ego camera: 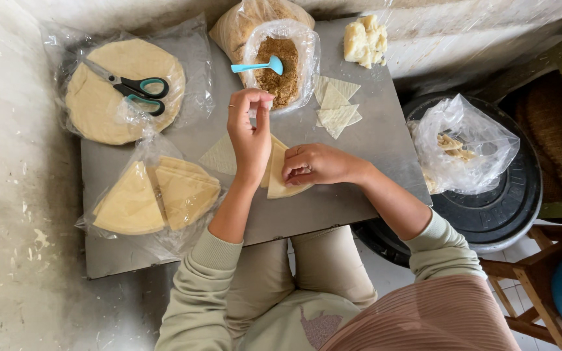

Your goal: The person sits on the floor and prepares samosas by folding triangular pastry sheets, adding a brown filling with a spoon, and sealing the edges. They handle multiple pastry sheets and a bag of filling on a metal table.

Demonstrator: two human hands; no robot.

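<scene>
My left hand is raised over the grey metal tray, its fingertips pinched together just below an open bag of brown crumbly filling. I see nothing between the fingers. My right hand presses down on a pale pastry sheet that is folded into a triangle, gripping its edge. A second thin pastry piece lies flat to the left of my left hand. A turquoise spoon rests in the filling bag.
Round pastry sheets in plastic carry black-and-teal scissors. Cut sheets in plastic lie front left. Folded triangles and a pale dough lump sit at the back. A plastic bag rests on a black round pan.
</scene>
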